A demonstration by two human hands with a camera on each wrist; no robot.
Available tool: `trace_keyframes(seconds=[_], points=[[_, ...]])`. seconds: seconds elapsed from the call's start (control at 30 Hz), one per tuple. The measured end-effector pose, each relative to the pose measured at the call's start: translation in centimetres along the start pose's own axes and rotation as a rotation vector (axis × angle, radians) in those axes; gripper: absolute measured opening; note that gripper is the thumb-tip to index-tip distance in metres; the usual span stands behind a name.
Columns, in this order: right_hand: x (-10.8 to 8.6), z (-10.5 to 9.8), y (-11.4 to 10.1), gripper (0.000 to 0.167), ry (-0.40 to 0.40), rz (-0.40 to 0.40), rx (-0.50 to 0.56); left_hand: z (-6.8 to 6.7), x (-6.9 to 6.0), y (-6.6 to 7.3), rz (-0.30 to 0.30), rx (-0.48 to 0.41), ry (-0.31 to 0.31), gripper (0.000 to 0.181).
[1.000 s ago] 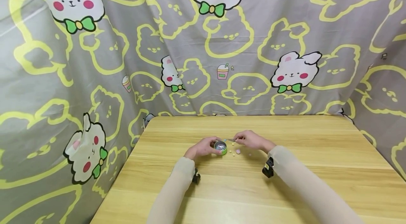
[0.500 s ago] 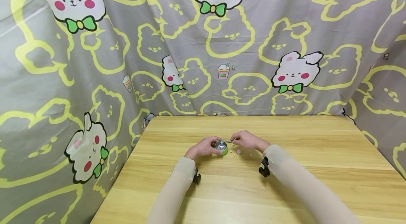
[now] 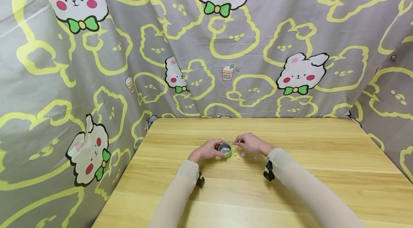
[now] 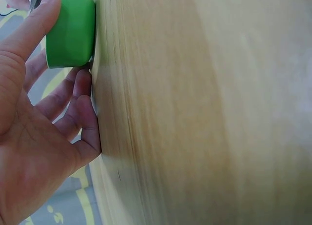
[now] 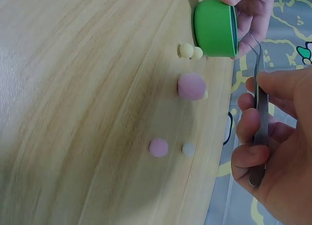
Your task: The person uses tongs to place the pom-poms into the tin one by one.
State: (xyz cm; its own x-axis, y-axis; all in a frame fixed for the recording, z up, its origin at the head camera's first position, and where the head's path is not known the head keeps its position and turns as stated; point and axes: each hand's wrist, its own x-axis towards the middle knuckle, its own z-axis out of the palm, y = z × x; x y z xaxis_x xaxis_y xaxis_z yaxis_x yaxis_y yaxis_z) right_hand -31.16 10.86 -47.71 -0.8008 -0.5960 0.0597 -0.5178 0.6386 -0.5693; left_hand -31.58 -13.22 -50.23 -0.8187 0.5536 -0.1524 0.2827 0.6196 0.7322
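Observation:
My left hand (image 3: pixel 209 149) holds a small round green tin (image 3: pixel 228 155) on the table, thumb on the near side and fingers around the far side. Its mouth faces up and shows a shiny metal inside. In the left wrist view the thumb lies along the green wall (image 4: pixel 72 32). My right hand (image 3: pixel 252 142) pinches metal tweezers (image 5: pixel 262 112) with bent tips. The tips are slightly apart, with nothing between them, and hover close to the tin's rim. What lies at the tin's bottom is too small to tell.
Beside the tin on the wooden table (image 3: pixel 180 131) lie several small balls: a large pink ball (image 5: pixel 191 86), a smaller pink ball (image 5: pixel 158 148), a whitish ball (image 5: pixel 188 149) and pale yellow balls (image 5: pixel 186 50). A patterned curtain (image 3: pixel 251 41) hangs behind the table.
My right hand has moved left, bringing the tweezers with a small blue ball over the tin. The blue ball is now gone from the tips. My left hand stays on the tin.

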Motion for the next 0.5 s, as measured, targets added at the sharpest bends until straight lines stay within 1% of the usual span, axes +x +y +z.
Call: trace_keyframes(seconds=[0.1, 0.23, 0.4, 0.5], points=[[-0.2, -0.2, -0.1, 0.017, 0.013, 0.007, 0.005, 0.0, 0.0, 0.1, 0.008, 0.024, 0.004, 0.052], [-0.5, -0.4, 0.0, 0.017, 0.021, -0.011, 0.017, -0.1, -0.1, 0.2, 0.009, 0.055, 0.007, 0.053], [-1.4, -1.1, 0.3, 0.017, 0.044, -0.005, 0.013, -0.1, -0.2, 0.3, 0.010, 0.065, 0.006, 0.051], [-2.2, -1.9, 0.4, 0.017, 0.062, -0.007, 0.013, -0.1, -0.3, 0.3, 0.010, 0.062, 0.006, 0.051]])
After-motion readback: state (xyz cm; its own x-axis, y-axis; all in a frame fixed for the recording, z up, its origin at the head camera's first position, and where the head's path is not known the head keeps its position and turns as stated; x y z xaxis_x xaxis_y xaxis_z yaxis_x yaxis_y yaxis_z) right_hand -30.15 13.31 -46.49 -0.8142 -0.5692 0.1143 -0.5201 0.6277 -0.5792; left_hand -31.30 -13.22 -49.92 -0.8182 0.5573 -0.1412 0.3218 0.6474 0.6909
